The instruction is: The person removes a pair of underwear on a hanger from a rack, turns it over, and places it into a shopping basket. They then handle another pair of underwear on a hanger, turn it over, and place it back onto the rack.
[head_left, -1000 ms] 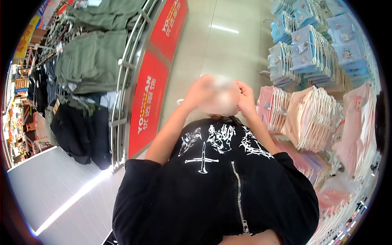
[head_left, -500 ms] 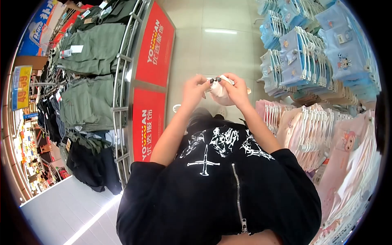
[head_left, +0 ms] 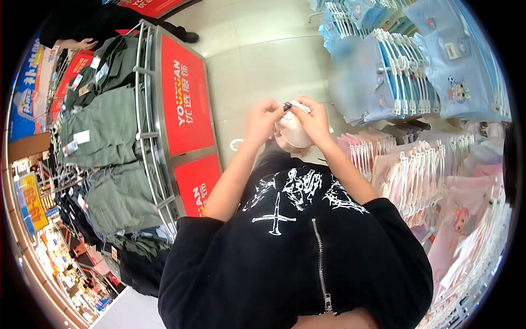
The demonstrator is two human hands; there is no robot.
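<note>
Both of my hands meet in front of my chest at a pale, whitish item (head_left: 295, 130) that hangs below my fingers. My left hand (head_left: 264, 119) is closed, its thumb and fingertips pinched at the item's top left edge. My right hand (head_left: 311, 119) is closed on the item's upper right part, its fingertips touching those of my left hand. Dark nails or a small dark thing show where the fingertips meet; I cannot tell which. The item's exact kind is unclear.
On the left, a metal-railed rack (head_left: 143, 109) holds green trousers (head_left: 104, 131) above red signs (head_left: 186, 98). Blue clothes (head_left: 460, 71) and pink clothes (head_left: 460, 219) hang at the right. A person in black (head_left: 109, 24) stands at the upper left. Tiled floor (head_left: 263, 60) lies ahead.
The view has turned, so racks and signs sit differently. A person in black has come into view at the upper left. More of the pale item shows below my fingers.
</note>
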